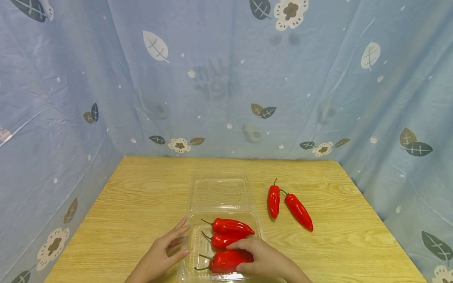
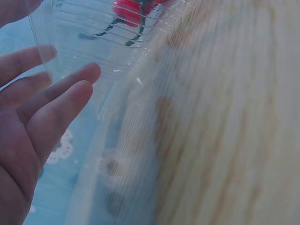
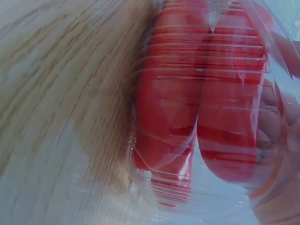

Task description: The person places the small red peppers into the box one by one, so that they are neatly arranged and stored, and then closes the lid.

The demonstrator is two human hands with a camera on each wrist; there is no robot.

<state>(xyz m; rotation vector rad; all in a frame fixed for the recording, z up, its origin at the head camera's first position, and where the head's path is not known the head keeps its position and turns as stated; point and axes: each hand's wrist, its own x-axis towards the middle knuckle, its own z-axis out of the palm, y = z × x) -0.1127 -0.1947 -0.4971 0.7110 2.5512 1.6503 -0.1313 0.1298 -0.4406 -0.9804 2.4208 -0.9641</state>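
Note:
A clear plastic clamshell box (image 1: 192, 247) sits at the table's front, its hinged lid (image 1: 219, 192) folded back flat. Several red peppers with green stems lie crosswise inside, the farthest pepper (image 1: 231, 226) apart from the nearer ones. My right hand (image 1: 265, 257) reaches over the box's right side and grips a red pepper (image 1: 226, 260) in the near part, partly covering the peppers there. Through the clear wall the right wrist view shows its fingers (image 3: 267, 117) beside the peppers. My left hand (image 1: 161, 251) is at the box's left wall, fingers extended and spread.
Two more red peppers lie on the table right of the box: a shorter pepper (image 1: 274, 201) and a longer, slanted pepper (image 1: 299, 211). The wooden table (image 1: 141, 188) is bordered by a blue patterned curtain (image 1: 212, 86) at the back and sides.

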